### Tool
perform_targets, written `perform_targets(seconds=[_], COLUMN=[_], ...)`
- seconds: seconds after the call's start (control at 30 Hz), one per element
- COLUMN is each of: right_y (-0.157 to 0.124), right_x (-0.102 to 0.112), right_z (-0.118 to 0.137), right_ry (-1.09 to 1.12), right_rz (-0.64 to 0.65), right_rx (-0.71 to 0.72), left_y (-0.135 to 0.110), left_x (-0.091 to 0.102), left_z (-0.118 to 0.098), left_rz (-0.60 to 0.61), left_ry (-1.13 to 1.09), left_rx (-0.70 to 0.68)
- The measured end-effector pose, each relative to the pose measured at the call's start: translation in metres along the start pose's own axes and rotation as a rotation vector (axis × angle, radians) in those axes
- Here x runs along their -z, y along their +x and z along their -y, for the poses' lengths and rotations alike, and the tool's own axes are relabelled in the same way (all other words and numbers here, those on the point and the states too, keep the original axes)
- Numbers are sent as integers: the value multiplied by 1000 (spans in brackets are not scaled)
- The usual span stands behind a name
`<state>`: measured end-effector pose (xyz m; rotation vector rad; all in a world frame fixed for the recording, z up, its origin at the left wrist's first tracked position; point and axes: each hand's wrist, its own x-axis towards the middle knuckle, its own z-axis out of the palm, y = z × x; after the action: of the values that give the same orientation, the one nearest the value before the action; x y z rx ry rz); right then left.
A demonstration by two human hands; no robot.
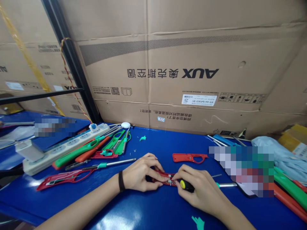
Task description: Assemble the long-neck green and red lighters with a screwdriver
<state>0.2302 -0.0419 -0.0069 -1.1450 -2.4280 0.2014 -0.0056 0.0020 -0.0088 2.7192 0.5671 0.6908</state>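
Note:
My left hand [143, 172], with a dark band at the wrist, is closed on the left end of an opened red long-nosed lighter [165, 175] whose inner parts show. My right hand [199, 185] keeps a screwdriver [185, 186] with a yellow and black handle tucked in its palm. Its thumb and forefinger pinch at the small parts in the middle of the lighter; what lies between them is too small to name. Beyond the right hand, a metal tube [227, 185] sticks out to the right. A loose red half-shell [189, 157] lies just behind the hands.
On the left are a white power strip [79, 140], green and red lighters, and an open red lighter [64, 179] with its tube. Green trigger pieces [143, 138] lie about. To the right are a blue-grey bundle [275, 153] and more lighters. A large carton [168, 48] stands behind.

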Motion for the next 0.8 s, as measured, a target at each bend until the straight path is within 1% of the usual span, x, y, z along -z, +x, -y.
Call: perform_targets(seconds=[0.13,0.2,0.27,0.37,0.5,0.57,0.6,0.73,0.8], right_y=[-2,-3,-4,-4,-3,-5,-7,-21,-27], right_x=[11,16,20,23,29,34,37,49,52], right_z=[-11,-17,-23,-27,-29,-30,-29,-22,-15], right_ry=[27,19,-7,-56,-51,-4,28,136,175], right_rz=[-178,-273,-340,-388,-388,-312,-231,236,382], right_rx=[-26,-34,-53,-99,-146,-170,-189,-317,-376], left_y=[-2,-4,-5,-5,-3,-2,-2,-1,-1], left_x=[2,2,1,-2,-2,-2,-2,-3,-3], left_z=[8,13,16,14,6,1,-1,-2,-1], left_rz=[-16,-35,-50,-92,-172,-175,-170,-128,-105], left_ry=[-4,-14,-23,-27,33,66,77,112,135], left_rx=[19,38,50,42,3,-9,-12,-5,11])
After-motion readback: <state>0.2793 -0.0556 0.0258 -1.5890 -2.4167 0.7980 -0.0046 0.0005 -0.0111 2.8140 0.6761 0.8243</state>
